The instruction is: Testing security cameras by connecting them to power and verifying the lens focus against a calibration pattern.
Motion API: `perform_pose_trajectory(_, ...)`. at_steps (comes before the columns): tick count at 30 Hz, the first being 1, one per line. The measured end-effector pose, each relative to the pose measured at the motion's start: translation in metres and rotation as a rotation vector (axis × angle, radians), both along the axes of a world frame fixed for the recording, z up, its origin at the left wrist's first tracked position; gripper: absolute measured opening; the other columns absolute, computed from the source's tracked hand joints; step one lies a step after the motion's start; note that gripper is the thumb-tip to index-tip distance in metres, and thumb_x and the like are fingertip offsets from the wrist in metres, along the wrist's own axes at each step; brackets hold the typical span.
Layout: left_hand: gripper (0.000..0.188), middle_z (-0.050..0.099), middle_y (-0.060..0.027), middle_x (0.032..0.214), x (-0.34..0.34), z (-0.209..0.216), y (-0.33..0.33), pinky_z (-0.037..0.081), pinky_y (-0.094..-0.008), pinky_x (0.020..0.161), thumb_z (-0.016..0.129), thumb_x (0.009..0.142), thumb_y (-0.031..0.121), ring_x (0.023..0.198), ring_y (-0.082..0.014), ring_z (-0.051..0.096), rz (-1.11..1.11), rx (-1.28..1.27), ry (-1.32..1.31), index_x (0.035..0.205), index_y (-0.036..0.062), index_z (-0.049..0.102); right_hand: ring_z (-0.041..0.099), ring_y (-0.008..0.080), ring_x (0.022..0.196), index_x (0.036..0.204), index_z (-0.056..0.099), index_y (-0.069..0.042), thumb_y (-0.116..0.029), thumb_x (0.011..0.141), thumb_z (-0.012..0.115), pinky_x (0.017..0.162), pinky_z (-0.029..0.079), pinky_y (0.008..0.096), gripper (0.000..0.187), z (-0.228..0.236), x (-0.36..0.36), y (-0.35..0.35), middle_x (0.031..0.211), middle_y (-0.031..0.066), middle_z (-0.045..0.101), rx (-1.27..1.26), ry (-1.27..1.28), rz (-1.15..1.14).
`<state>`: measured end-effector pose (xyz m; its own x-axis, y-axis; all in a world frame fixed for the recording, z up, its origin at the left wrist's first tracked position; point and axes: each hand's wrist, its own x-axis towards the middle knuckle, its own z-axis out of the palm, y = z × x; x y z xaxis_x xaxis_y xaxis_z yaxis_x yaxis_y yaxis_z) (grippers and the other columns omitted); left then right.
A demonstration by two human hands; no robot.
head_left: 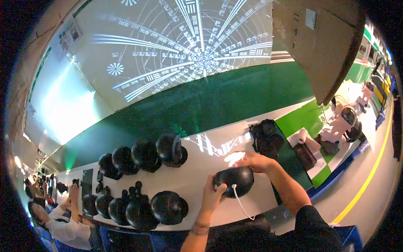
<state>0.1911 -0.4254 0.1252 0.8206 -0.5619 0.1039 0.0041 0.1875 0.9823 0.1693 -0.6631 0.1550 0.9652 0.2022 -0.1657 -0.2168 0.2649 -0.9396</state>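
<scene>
A round black projector (235, 180) with a white cable (238, 199) at its near side is on the white table in front of me. My left hand (214, 192) grips its left side, thumb lying over the near edge. At the far right edge, my right hand (254, 163) holds on, its fingertips washed out by bright light from the device's far side. Exactly what those fingers touch is hard to see in the glare. The cable runs down toward the table's near edge.
Two rows of black round units (140, 214) stand to the left. A dark clustered object (268, 136) sits beyond my right hand. A white test pattern (203, 61) shines on the far wall. Farther right are white devices (338, 126); another person (69, 227) works at far left.
</scene>
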Motion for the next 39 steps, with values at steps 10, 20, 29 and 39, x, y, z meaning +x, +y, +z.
perform_pose_trajectory(10, 0.065, 0.062, -0.0052, 0.103, 0.004, -0.009, 0.002, 0.048, -0.0308, 0.084, 0.069, 0.084, 0.055, 0.096, -0.0152, 0.058, 0.001, 0.08, -0.084, 0.117, 0.0007, 0.056, 0.068, 0.0195, 0.098, 0.132, 0.053, -0.001, -0.016, 0.086, 0.071, 0.087, 0.054, 0.0321, 0.052, -0.003, 0.001, -0.001, 0.114, 0.0142, 0.069, 0.023, -0.028, 0.054)
perform_pose_trajectory(20, 0.066, 0.061, -0.0062, 0.106, 0.0, -0.01, 0.003, 0.049, -0.0283, 0.084, 0.071, 0.087, 0.05, 0.098, -0.0131, 0.056, 0.044, 0.04, -0.106, 0.124, -0.0016, 0.052, 0.062, 0.0214, 0.11, 0.132, 0.053, -0.002, -0.017, 0.09, 0.067, 0.096, 0.05, 0.0361, 0.046, -0.012, 0.008, 0.002, 0.12, 0.0134, 0.065, -0.021, -0.066, -0.009)
perform_pose_trajectory(29, 0.07, 0.057, -0.0119, 0.119, -0.003, -0.012, 0.01, 0.044, -0.0315, 0.091, 0.059, 0.092, 0.057, 0.104, -0.0179, 0.054, 0.29, -0.077, -0.251, 0.13, -0.0018, 0.047, 0.052, 0.0143, 0.068, 0.096, 0.062, -0.002, -0.021, 0.093, 0.058, 0.061, 0.042, 0.0285, 0.019, -0.007, 0.011, -0.014, 0.077, 0.0029, 0.056, 0.212, -0.279, -0.724)
perform_pose_trajectory(39, 0.06, 0.056, -0.0122, 0.118, -0.009, -0.008, 0.011, 0.042, -0.031, 0.092, 0.057, 0.096, 0.049, 0.105, -0.0181, 0.053, 0.339, -0.028, -0.238, 0.129, -0.0015, 0.048, 0.041, 0.0115, 0.057, 0.085, 0.057, -0.005, -0.02, 0.097, 0.056, 0.055, 0.033, 0.0279, 0.02, 0.0, 0.007, -0.019, 0.064, 0.0002, 0.047, 0.307, -0.446, -0.794)
